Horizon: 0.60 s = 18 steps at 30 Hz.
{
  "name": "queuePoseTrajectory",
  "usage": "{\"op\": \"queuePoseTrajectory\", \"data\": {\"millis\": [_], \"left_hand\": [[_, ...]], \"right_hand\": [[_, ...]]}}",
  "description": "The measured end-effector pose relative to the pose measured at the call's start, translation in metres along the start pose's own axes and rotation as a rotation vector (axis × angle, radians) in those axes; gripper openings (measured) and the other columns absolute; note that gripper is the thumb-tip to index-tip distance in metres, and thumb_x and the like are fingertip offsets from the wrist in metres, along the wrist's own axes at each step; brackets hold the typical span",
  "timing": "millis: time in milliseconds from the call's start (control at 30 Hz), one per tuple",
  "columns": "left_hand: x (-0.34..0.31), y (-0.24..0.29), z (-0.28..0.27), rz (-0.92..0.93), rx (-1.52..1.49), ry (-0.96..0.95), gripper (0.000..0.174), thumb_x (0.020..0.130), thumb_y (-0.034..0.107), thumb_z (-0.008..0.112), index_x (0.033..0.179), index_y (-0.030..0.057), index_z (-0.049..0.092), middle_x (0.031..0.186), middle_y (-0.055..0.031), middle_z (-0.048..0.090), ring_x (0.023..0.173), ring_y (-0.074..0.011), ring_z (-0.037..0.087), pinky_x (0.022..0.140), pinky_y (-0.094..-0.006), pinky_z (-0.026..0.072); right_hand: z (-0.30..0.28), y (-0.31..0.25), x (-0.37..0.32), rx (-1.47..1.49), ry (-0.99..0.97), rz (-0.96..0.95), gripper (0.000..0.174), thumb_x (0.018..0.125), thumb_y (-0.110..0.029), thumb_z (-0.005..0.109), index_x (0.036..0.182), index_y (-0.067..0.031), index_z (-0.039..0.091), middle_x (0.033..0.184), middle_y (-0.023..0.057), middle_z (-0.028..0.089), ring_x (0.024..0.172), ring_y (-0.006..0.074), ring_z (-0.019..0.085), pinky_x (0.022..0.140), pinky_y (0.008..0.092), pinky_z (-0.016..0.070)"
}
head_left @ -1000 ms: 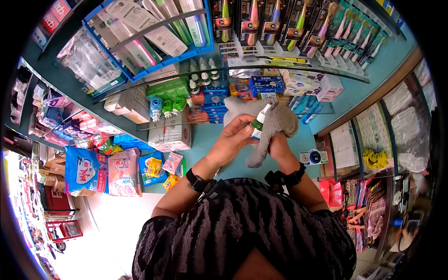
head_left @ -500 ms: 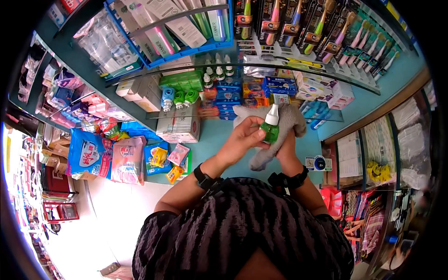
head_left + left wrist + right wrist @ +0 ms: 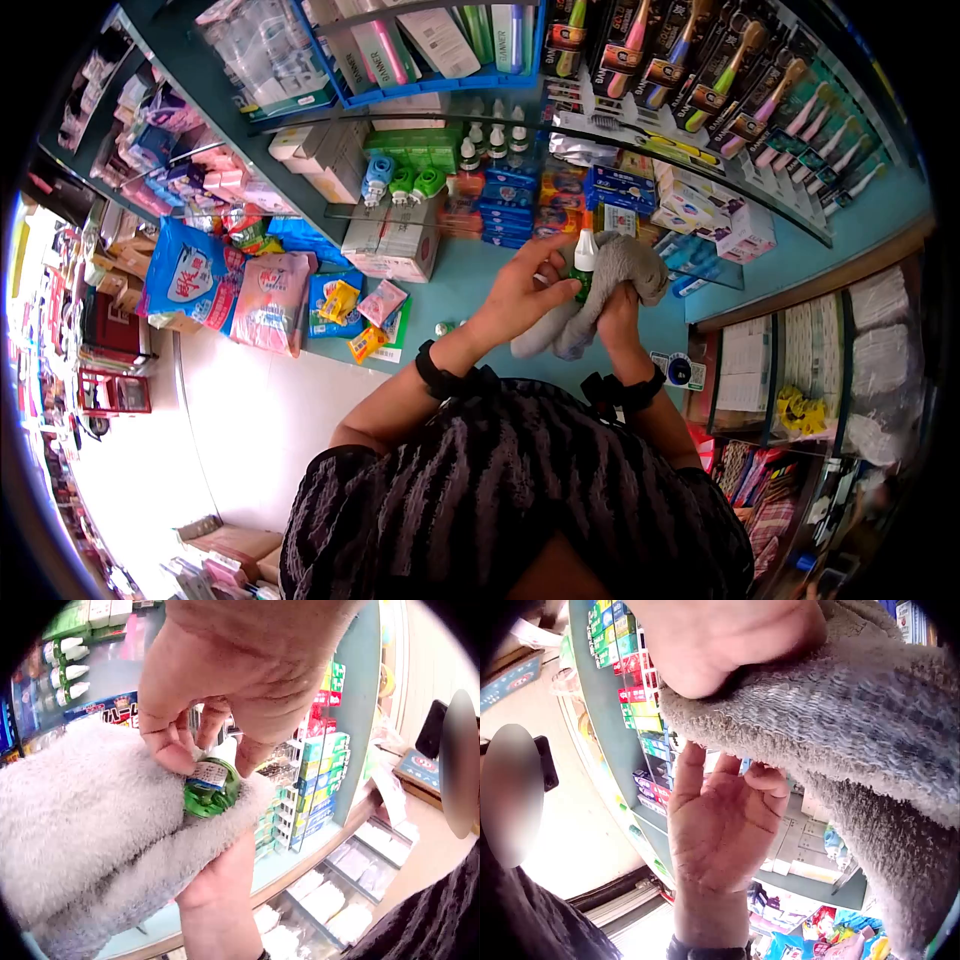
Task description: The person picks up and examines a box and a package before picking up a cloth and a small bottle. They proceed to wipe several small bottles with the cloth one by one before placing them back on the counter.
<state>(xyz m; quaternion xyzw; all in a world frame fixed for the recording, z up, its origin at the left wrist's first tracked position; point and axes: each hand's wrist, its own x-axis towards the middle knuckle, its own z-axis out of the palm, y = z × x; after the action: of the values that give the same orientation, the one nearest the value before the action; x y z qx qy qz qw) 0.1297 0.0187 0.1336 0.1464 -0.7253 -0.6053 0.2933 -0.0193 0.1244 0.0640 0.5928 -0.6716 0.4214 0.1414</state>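
A small green bottle (image 3: 584, 262) with a white cap stands upright between the two hands. My left hand (image 3: 525, 290) pinches it near its top with thumb and fingers, as the left wrist view shows. A thick grey towel (image 3: 628, 268) wraps around the lower bottle (image 3: 208, 799). With my right hand (image 3: 620, 322) I grip this towel from the right and below; in the right wrist view the towel (image 3: 840, 720) hides most of those fingers. Near my left wrist, a small white-and-green bottle (image 3: 447, 327) lies on the counter.
The blue-green counter (image 3: 400, 300) carries bagged detergent (image 3: 195, 275), small colourful packets (image 3: 383, 302) and a white carton (image 3: 390, 245) at left. Ahead, a glass shelf holds several similar bottles (image 3: 497, 142) and boxes. Toothbrushes (image 3: 710, 105) hang above it. Compartments with wrapped goods (image 3: 880, 365) stand at right.
The head view has shifted, so the shelves appear turned. My left fingers have moved from the bottle's side toward its top, and the towel covers more of it. The lying bottle has come into view.
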Motion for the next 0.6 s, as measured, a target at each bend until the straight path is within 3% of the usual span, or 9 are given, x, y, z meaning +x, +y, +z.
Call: {"op": "queuePoseTrajectory", "data": {"millis": [100,267,433,467,567,600], "left_hand": [[0.001,-0.005,0.002,-0.173,-0.258,-0.030,0.044,0.085,0.008,0.064,0.124,0.0038,0.044,0.094,-0.0012,0.052,0.081,-0.0070,0.053,0.069,-0.0224,0.0454],[-0.005,-0.007,0.016,-0.114,-0.273,0.029,0.037,0.086,0.008,0.062,0.120,0.0045,0.045,0.098,-0.0018,0.054,0.086,-0.0075,0.053,0.074,-0.0237,0.0457],[-0.017,-0.010,0.019,-0.075,-0.267,0.098,0.033,0.087,0.007,0.061,0.116,0.0054,0.045,0.099,-0.0021,0.056,0.091,-0.0082,0.054,0.079,-0.0240,0.0450],[-0.019,-0.009,0.017,-0.063,-0.257,0.112,0.033,0.087,0.007,0.061,0.116,0.0056,0.046,0.099,-0.0020,0.057,0.091,-0.0083,0.054,0.079,-0.0241,0.0449],[-0.022,-0.007,0.005,-0.066,-0.241,0.169,0.033,0.086,0.005,0.061,0.115,0.0061,0.046,0.100,-0.0023,0.058,0.091,-0.0088,0.054,0.080,-0.0243,0.0446],[-0.023,-0.009,-0.001,-0.075,-0.235,0.181,0.033,0.085,0.005,0.061,0.115,0.0061,0.046,0.100,-0.0023,0.058,0.091,-0.0089,0.054,0.080,-0.0242,0.0446]], "right_hand": [[-0.004,0.004,-0.001,-0.011,-0.058,-0.071,0.045,0.075,-0.007,0.063,0.117,0.0030,0.050,0.106,0.0208,0.056,0.091,0.0370,0.055,0.084,0.0441,0.0423],[-0.007,0.011,0.001,0.056,-0.093,-0.075,0.035,0.082,-0.008,0.057,0.116,0.0023,0.052,0.108,0.0195,0.057,0.095,0.0337,0.056,0.085,0.0423,0.0431],[-0.010,0.010,0.009,0.182,-0.242,0.158,0.030,0.086,-0.008,0.053,0.114,0.0030,0.052,0.108,0.0184,0.057,0.099,0.0301,0.057,0.086,0.0386,0.0448],[-0.008,0.015,0.008,0.151,-0.299,0.119,0.029,0.090,-0.013,0.049,0.115,0.0024,0.051,0.109,0.0155,0.057,0.100,0.0258,0.056,0.088,0.0363,0.0444],[-0.002,-0.003,0.018,1.574,-0.207,1.100,0.032,0.095,-0.020,0.043,0.117,0.0020,0.049,0.109,0.0117,0.055,0.103,0.0203,0.054,0.089,0.0341,0.0435],[0.001,-0.006,0.018,1.445,-0.310,1.039,0.035,0.096,-0.025,0.039,0.117,0.0018,0.048,0.109,0.0091,0.053,0.103,0.0163,0.051,0.089,0.0323,0.0431]]}}
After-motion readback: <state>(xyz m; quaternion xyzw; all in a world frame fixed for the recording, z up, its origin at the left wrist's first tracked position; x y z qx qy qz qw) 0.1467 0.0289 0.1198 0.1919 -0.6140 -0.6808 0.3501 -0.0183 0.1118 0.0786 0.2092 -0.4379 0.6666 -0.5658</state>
